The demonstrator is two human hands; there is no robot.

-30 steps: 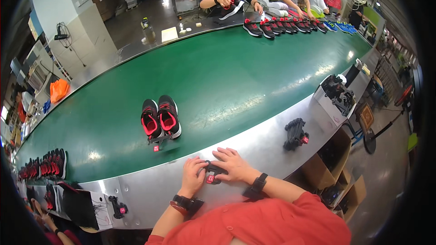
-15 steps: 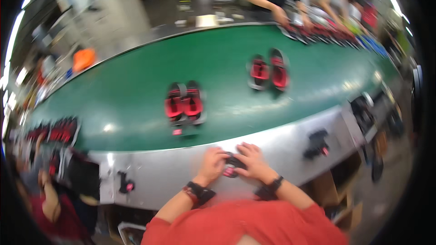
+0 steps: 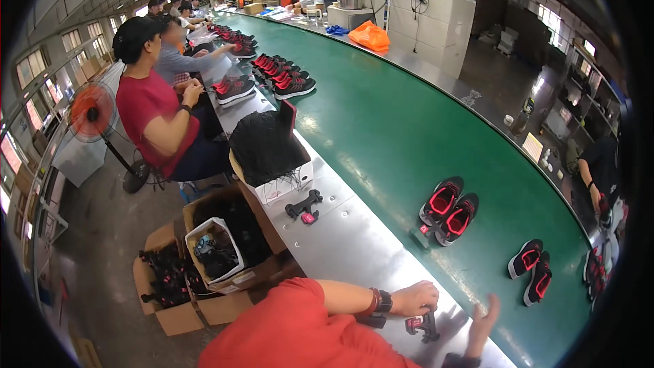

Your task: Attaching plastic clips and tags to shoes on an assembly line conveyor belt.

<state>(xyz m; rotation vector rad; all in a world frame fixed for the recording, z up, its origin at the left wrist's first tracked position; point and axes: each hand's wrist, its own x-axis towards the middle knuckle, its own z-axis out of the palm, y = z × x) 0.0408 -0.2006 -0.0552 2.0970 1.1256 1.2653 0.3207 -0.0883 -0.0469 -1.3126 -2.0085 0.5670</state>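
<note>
My left hand (image 3: 417, 298) is closed, its fingers curled over the top end of a small black plastic shoe hanger (image 3: 428, 330) with a pink tag, low above the metal ledge. To the right of it, my right hand (image 3: 485, 320) is raised with fingers apart and holds nothing. A black shoe pair with pink linings (image 3: 449, 211) sits on the green conveyor belt beyond my hands, a pink tag beside it. Farther right on the belt is another such pair (image 3: 530, 269). A second black hanger (image 3: 304, 208) with a pink tag lies on the ledge to the left.
A white box of black cords or strips (image 3: 269, 153) stands on the ledge. Below are open cartons (image 3: 225, 232) holding black parts. Shoes (image 3: 283, 75) crowd the belt's far left, beside a seated co-worker in dark red (image 3: 160, 105). A floor fan (image 3: 92, 112) stands behind.
The view has swung to the left, bringing the co-workers and cartons into sight. My right hand has come off the black hanger; my left hand stays on it.
</note>
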